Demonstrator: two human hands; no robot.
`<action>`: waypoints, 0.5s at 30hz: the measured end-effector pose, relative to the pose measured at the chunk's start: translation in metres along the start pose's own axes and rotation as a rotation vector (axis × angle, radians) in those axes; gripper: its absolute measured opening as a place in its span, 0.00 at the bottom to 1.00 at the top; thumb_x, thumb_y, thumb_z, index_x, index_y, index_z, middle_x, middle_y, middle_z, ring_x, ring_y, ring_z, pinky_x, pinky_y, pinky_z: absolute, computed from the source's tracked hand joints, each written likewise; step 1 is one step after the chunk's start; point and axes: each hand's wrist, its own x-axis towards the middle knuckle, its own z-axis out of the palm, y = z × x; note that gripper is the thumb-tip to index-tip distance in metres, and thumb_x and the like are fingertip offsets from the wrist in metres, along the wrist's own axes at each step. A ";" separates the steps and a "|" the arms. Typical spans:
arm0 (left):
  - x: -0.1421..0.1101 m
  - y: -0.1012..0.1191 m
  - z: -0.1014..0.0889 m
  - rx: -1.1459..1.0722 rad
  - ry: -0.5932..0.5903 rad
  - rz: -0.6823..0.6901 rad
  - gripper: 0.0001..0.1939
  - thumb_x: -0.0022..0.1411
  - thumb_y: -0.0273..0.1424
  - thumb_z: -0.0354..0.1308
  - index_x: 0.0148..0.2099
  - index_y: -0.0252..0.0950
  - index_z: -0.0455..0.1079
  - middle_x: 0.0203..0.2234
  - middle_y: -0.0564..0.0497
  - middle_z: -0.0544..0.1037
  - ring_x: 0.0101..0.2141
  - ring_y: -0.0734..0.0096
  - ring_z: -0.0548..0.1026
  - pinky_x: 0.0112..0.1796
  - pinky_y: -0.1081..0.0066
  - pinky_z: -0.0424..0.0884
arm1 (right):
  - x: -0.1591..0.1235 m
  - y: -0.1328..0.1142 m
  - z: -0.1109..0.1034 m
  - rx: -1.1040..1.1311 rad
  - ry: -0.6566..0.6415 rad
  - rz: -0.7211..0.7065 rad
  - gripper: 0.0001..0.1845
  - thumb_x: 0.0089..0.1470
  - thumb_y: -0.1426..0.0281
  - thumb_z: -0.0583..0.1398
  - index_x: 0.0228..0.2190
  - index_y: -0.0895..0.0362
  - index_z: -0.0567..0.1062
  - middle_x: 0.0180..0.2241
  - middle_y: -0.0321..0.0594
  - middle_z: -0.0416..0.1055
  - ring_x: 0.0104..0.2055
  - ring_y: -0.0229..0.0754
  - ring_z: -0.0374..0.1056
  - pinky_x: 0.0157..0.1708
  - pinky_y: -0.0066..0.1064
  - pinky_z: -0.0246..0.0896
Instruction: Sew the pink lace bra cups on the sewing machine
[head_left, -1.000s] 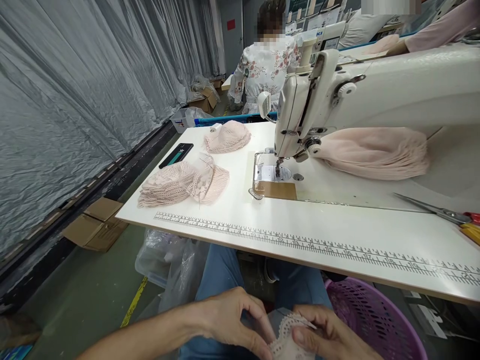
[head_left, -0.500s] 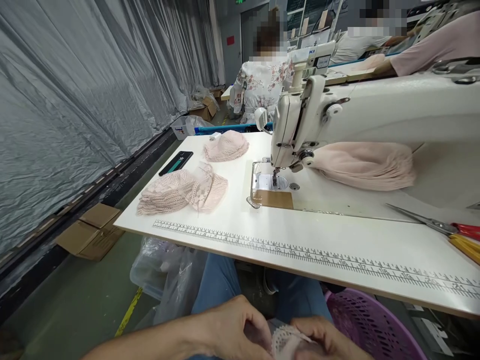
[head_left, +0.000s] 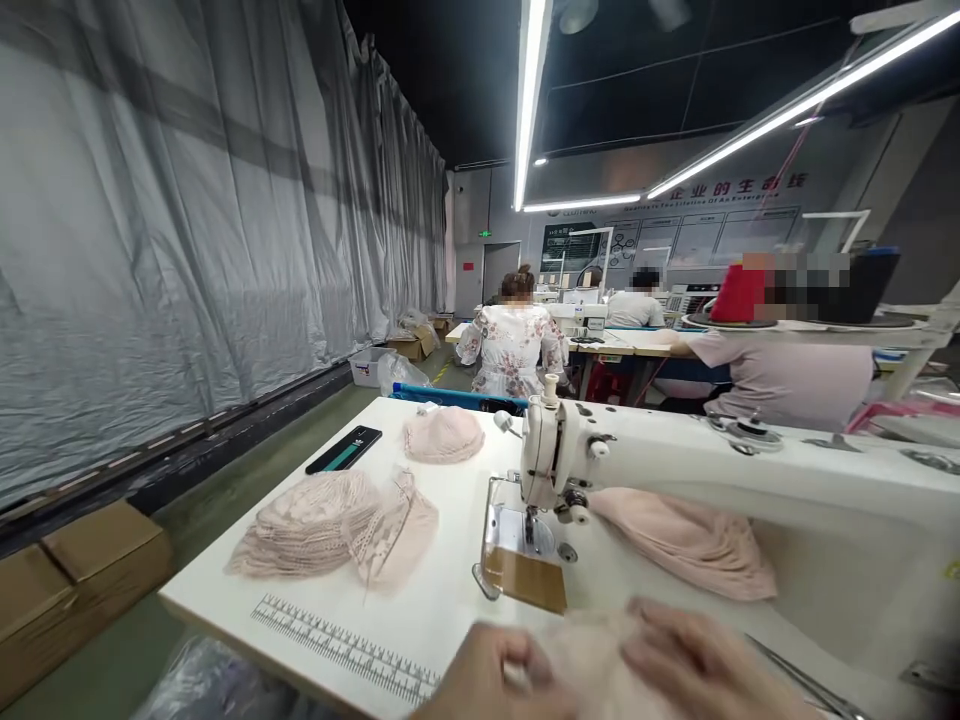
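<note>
At the far left of my left grip (head_left: 495, 670), the corner of the counter (head_left: 457, 560) jutted out, its near edge running toward me and out of view. Ahead and left lay the lace stack (head_left: 307, 520), with the ruler (head_left: 345, 650) closer, reaching almost to my hand. Between that stack and the machine (head_left: 720, 440), a strip of white counter gave the left grip its widest room. As far as the blur showed, that grip pinched the cloth (head_left: 592, 650) at its left side. Ahead of it, slightly right, stood the needle (head_left: 529, 520), past the brown plate (head_left: 529, 578); my left grip was the nearer one. The cloth sat between my hands, its long axis lost in blur. My right grip (head_left: 697, 655) had its fingers closed over the cloth's right side. Beyond it the folded stack (head_left: 690, 545) sat under the machine's arm, and the scissors (head_left: 802, 677) lay close on the right, so room seemed tighter there.
</note>
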 end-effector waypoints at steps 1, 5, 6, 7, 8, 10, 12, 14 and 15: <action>0.011 0.011 0.002 -0.061 0.147 -0.061 0.14 0.51 0.34 0.70 0.35 0.33 0.70 0.23 0.56 0.72 0.23 0.74 0.73 0.24 0.76 0.67 | 0.012 0.000 -0.003 -0.133 0.091 -0.044 0.18 0.57 0.57 0.59 0.22 0.55 0.67 0.20 0.32 0.66 0.23 0.39 0.64 0.23 0.32 0.60; 0.048 0.046 -0.001 -0.098 0.171 -0.152 0.09 0.53 0.28 0.64 0.28 0.33 0.65 0.16 0.56 0.68 0.15 0.74 0.70 0.17 0.76 0.63 | 0.042 -0.005 0.013 -0.380 0.309 -0.215 0.12 0.61 0.63 0.50 0.36 0.56 0.70 0.39 0.50 0.73 0.42 0.55 0.69 0.40 0.47 0.62; 0.054 0.051 -0.003 -0.089 0.146 -0.175 0.10 0.52 0.26 0.64 0.26 0.34 0.64 0.15 0.55 0.69 0.15 0.71 0.71 0.16 0.75 0.64 | 0.045 -0.007 0.021 -0.412 0.306 -0.273 0.12 0.62 0.65 0.49 0.37 0.56 0.71 0.42 0.50 0.73 0.44 0.53 0.69 0.41 0.46 0.62; 0.059 0.053 -0.005 -0.074 0.127 -0.196 0.10 0.51 0.24 0.63 0.24 0.34 0.63 0.14 0.54 0.69 0.15 0.69 0.71 0.16 0.74 0.64 | 0.046 -0.009 0.030 -0.436 0.286 -0.333 0.12 0.62 0.67 0.49 0.38 0.54 0.72 0.42 0.47 0.73 0.43 0.51 0.70 0.41 0.43 0.63; 0.062 0.054 -0.006 -0.050 0.115 -0.213 0.11 0.50 0.23 0.62 0.23 0.34 0.62 0.13 0.53 0.68 0.15 0.68 0.72 0.16 0.74 0.65 | 0.046 -0.011 0.037 -0.459 0.260 -0.387 0.12 0.63 0.68 0.50 0.38 0.53 0.73 0.41 0.44 0.74 0.42 0.48 0.71 0.39 0.40 0.64; 0.065 0.052 -0.007 0.014 0.111 -0.240 0.12 0.50 0.21 0.59 0.20 0.35 0.60 0.11 0.54 0.66 0.13 0.68 0.70 0.17 0.71 0.67 | 0.045 -0.012 0.047 -0.502 0.218 -0.475 0.12 0.62 0.71 0.51 0.37 0.52 0.74 0.39 0.40 0.76 0.38 0.45 0.73 0.37 0.37 0.65; 0.064 0.049 -0.008 0.097 0.112 -0.245 0.11 0.49 0.19 0.58 0.21 0.35 0.61 0.10 0.56 0.65 0.13 0.67 0.70 0.19 0.68 0.71 | 0.044 -0.011 0.050 -0.543 0.198 -0.525 0.11 0.61 0.72 0.53 0.35 0.52 0.75 0.38 0.40 0.78 0.37 0.45 0.73 0.37 0.36 0.66; 0.058 0.048 -0.011 0.199 0.114 -0.208 0.08 0.48 0.19 0.58 0.25 0.34 0.63 0.13 0.55 0.67 0.17 0.63 0.73 0.24 0.62 0.74 | 0.043 -0.010 0.049 -0.574 0.179 -0.552 0.09 0.60 0.71 0.55 0.35 0.52 0.75 0.39 0.40 0.78 0.38 0.45 0.74 0.36 0.35 0.66; 0.053 0.049 -0.014 0.259 0.123 -0.167 0.07 0.48 0.20 0.59 0.29 0.34 0.65 0.15 0.54 0.70 0.21 0.61 0.76 0.29 0.59 0.75 | 0.042 -0.010 0.047 -0.589 0.165 -0.558 0.07 0.60 0.70 0.56 0.35 0.52 0.76 0.40 0.40 0.78 0.39 0.46 0.74 0.37 0.35 0.66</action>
